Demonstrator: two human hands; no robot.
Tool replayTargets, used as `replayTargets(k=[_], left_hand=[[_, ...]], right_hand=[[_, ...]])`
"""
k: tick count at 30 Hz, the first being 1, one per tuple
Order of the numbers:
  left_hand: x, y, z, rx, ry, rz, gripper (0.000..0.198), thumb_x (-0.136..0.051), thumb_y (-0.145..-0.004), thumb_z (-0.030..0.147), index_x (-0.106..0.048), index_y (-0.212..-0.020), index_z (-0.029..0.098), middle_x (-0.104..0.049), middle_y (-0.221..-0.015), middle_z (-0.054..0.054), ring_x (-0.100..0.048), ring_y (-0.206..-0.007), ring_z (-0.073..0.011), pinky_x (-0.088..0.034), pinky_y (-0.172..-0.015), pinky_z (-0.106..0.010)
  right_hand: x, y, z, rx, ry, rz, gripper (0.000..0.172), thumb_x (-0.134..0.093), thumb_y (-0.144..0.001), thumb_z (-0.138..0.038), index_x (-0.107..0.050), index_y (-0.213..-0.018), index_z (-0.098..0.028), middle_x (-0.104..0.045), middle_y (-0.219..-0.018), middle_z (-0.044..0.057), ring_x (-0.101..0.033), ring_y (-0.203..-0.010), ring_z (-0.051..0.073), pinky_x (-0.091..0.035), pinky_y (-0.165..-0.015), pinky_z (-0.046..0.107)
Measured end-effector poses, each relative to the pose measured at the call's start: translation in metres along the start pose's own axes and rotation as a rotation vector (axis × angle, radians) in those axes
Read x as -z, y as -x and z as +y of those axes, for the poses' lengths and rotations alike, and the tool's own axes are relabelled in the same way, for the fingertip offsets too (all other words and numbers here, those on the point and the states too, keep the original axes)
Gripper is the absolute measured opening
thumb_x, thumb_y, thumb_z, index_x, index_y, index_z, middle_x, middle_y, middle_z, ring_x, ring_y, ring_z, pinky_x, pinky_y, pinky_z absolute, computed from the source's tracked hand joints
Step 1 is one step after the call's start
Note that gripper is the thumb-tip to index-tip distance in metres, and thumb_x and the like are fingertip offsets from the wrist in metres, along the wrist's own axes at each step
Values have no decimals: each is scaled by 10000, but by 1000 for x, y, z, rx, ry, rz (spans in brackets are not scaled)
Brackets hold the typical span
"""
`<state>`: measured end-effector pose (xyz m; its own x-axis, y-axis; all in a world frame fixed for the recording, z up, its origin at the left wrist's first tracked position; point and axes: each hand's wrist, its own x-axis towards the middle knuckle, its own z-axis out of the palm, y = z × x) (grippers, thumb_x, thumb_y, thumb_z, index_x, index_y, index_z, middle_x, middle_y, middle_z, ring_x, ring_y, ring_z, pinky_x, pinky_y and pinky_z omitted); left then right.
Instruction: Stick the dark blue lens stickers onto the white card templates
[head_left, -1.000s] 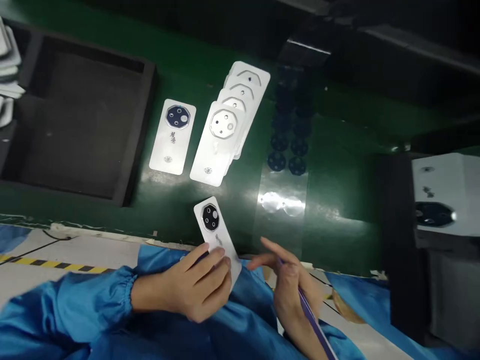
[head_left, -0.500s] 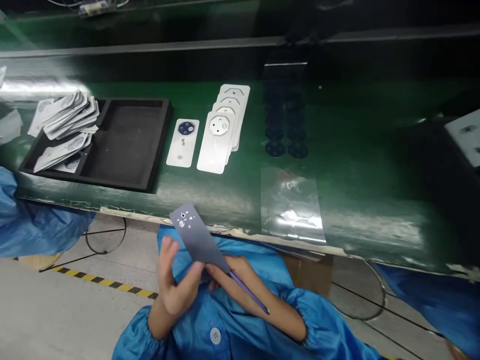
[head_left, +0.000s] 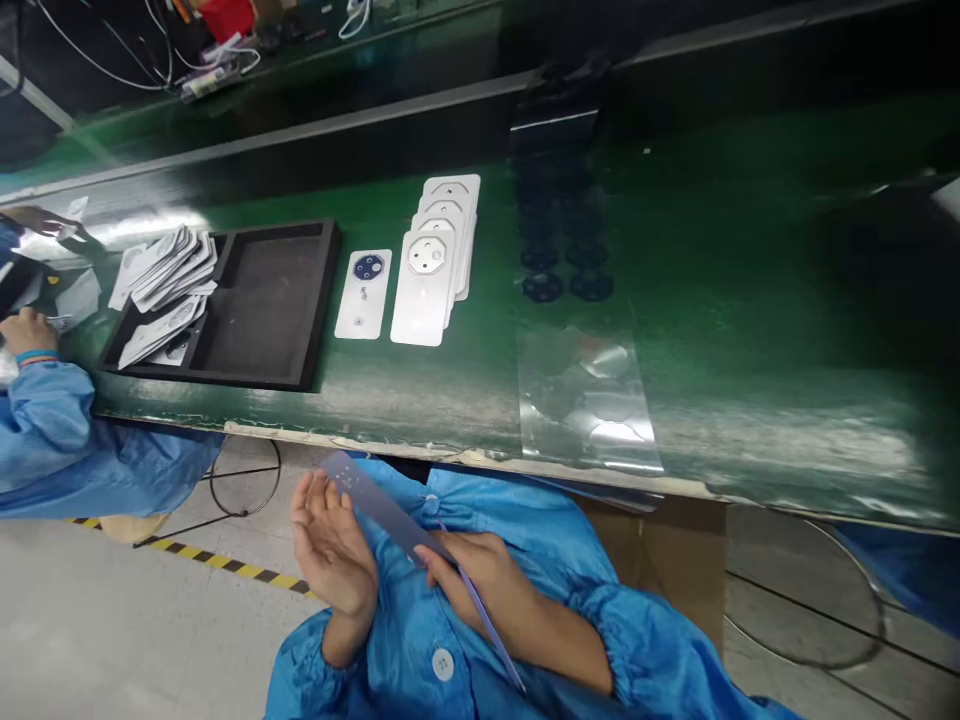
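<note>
My right hand (head_left: 484, 575) grips the near end of a flat grey-purple panel (head_left: 386, 517), shaped like a phone back with small holes at its far end. A thin purple stick-like tool (head_left: 489, 632) is held in the same hand and points back along the wrist. Beside the panel's holed end is my left hand (head_left: 335, 548), palm up with fingers stretched out; whether its fingertips touch the panel I cannot tell. On the bench ahead lie a white card (head_left: 363, 310) with a dark octagon and a fanned stack of white cards (head_left: 424, 310) with octagonal outlines.
To the left, a black divided tray (head_left: 321, 300) bears piled white cards (head_left: 176, 270). A clear plastic sheet (head_left: 555, 400) and dark round-patterned film (head_left: 566, 285) lie on the green bench (head_left: 750, 350). A co-worker's hand (head_left: 28, 332) rests at far left.
The panel now appears more edge-on, its holed end lower. My left hand has turned palm up. The view has shifted, showing more of a co-worker's hands at left.
</note>
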<state>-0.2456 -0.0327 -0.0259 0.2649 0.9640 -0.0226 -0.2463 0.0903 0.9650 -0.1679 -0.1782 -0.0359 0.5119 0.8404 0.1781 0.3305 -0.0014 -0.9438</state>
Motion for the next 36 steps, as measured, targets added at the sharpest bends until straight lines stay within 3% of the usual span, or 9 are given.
replayTargets(k=[3, 5, 8, 13, 16, 20, 23, 27, 36], left_hand=[[-14, 8, 20, 105, 60, -123, 735, -534, -849, 766, -527, -1375, 253, -583, -1359, -149, -561, -1283, -377, -506, -1027, -536], [-24, 12, 29, 137, 80, -216, 795, -724, -789, 645, -438, -1450, 309, -531, -1435, -151, -547, -1304, -396, -477, -1055, -584], [-33, 15, 33, 102, 102, -302, 735, -791, -792, 391, -440, -1437, 364, -546, -1411, -119, -571, -1283, -386, -437, -1077, -642], [-35, 14, 30, 55, 142, -324, 584, -789, -754, 362, -554, -1288, 364, -593, -1316, -69, -595, -1250, -366, -410, -1091, -668], [-34, 10, 34, 127, 209, -326, 572, -776, -716, 337, -579, -1253, 354, -613, -1266, -54, -625, -1192, -325, -428, -1091, -633], [-38, 7, 43, 475, 384, -334, 502, -639, -782, 403, -594, -1278, 339, -636, -1214, -63, -666, -1045, -265, -550, -958, -509], [-45, 10, 48, 716, 469, -341, 512, -507, -877, 473, -550, -1372, 351, -653, -1209, -79, -680, -973, -235, -574, -866, -424], [-54, 19, 48, 776, 473, -372, 521, -471, -935, 499, -553, -1412, 306, -653, -1310, -125, -649, -1180, -258, -488, -1043, -421], [-64, 29, 46, 783, 433, -441, 524, -488, -929, 538, -569, -1407, 339, -661, -1335, -92, -631, -1242, -251, -480, -1070, -420]], right_hand=[[8, 3, 6, 158, 302, 20, 387, -418, -1032, -119, -557, -1393, -90, -742, -988, 134, -736, -810, 240, -653, -720, 378], [15, 3, 8, 201, 440, 18, 495, -405, -1015, -70, -440, -1507, -99, -719, -1096, 177, -729, -945, 275, -655, -787, 423], [21, 5, 12, 210, 499, 41, 615, -429, -994, -28, -320, -1587, -149, -670, -1251, 202, -689, -1107, 290, -639, -884, 430], [22, 8, 15, 206, 471, 73, 632, -515, -967, -29, -351, -1571, -112, -621, -1339, 234, -650, -1193, 326, -623, -933, 468], [28, 5, 11, 215, 429, 69, 553, -637, -977, -210, -471, -1482, -54, -619, -1342, 246, -630, -1224, 349, -610, -960, 495], [51, -5, -1, 341, 282, 33, 803, -639, -897, -660, -566, -1360, -7, -640, -1304, 267, -579, -1281, 407, -592, -978, 547], [66, -11, -13, 315, 108, 67, 483, -487, -1023, -517, -642, -1259, -124, -696, -1250, 187, -604, -1269, 351, -619, -928, 511], [67, -20, -23, 244, 97, 194, 126, -637, -969, -281, -648, -1071, -207, -763, -1101, 105, -713, -1072, 271, -644, -849, 432], [55, -29, -15, 282, 70, 181, 206, -592, -942, -54, -652, -1116, -147, -735, -1155, 100, -682, -1083, 222, -640, -860, 378]])
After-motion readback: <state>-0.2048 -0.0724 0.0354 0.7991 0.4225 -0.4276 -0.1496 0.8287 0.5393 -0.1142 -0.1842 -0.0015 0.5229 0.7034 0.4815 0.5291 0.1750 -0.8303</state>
